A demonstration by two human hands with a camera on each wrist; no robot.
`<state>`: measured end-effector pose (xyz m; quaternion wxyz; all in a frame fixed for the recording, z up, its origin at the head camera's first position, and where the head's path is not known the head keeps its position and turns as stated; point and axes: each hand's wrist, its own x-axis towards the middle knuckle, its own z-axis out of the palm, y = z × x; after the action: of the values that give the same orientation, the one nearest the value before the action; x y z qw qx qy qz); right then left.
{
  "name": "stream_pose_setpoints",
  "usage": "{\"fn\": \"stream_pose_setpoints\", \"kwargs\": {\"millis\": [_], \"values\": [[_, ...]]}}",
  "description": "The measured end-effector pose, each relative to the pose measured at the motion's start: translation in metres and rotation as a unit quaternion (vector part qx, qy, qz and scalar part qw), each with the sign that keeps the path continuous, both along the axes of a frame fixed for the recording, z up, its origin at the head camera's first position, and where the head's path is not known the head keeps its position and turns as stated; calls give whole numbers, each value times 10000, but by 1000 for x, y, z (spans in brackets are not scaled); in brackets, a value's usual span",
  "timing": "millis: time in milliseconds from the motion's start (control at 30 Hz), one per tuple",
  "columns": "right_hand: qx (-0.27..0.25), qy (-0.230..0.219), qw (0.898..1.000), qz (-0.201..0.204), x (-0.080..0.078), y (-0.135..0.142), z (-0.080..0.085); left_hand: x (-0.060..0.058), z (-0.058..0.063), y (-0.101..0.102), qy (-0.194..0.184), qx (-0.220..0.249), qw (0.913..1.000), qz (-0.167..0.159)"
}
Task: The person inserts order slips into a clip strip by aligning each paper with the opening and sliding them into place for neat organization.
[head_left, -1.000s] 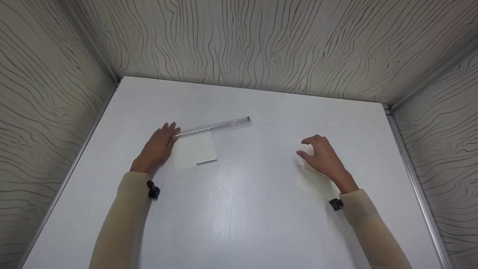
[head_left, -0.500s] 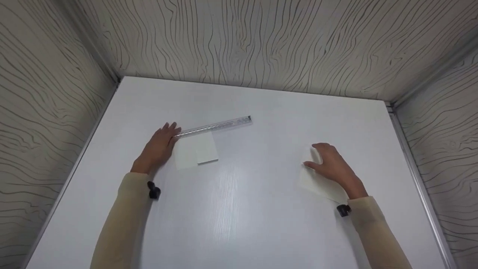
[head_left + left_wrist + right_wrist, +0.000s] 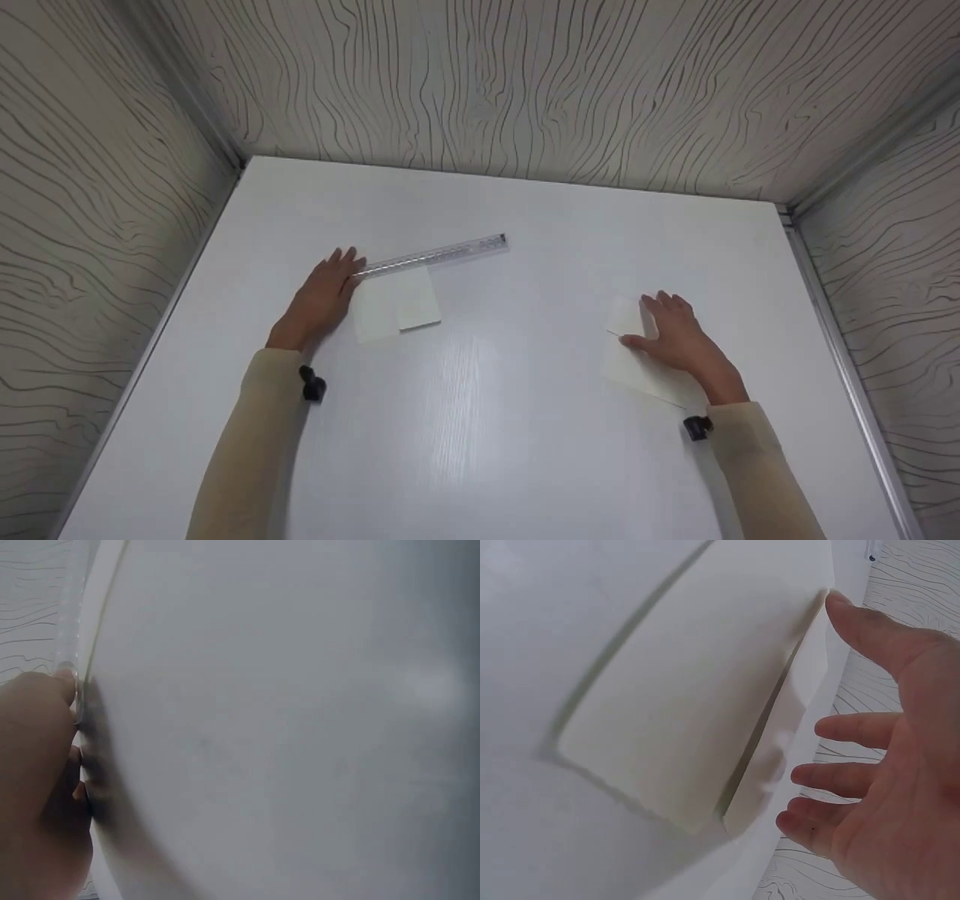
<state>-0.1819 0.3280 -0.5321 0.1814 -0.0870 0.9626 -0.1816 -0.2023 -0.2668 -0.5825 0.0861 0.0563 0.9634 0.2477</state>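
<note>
No text, label, brand or number is coming out legibly in any of the views. On the clear ruler [image 3: 431, 256], rows of tiny marks [image 3: 405, 262] are running lengthwise in the head view, too small for reading as figures. At its far end a dark mark [image 3: 502, 238] is showing, too blurred for telling whether it is a sign. In the left wrist view, small pale specks [image 3: 78, 626] are lining the ruler, likewise staying unreadable

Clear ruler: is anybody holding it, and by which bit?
The left hand touches the ruler at its left end, fingers mostly straight, not wrapped around it.
</note>
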Motion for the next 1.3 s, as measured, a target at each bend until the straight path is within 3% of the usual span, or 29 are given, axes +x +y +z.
{"fn": "stream_pose_setpoints", "kwargs": {"millis": [433, 900, 1300], "values": [[-103, -75, 9999, -62, -2, 0, -7, -1, -2, 0, 131, -41, 9999, -7], [-248, -19, 9995, -195, -3, 0, -11, 0, 2, 2, -101, 25, 9999, 106], [-736, 10, 9949, -688, -7, 1, -5, -3, -4, -1, 71, -9, 10000, 52]]}}
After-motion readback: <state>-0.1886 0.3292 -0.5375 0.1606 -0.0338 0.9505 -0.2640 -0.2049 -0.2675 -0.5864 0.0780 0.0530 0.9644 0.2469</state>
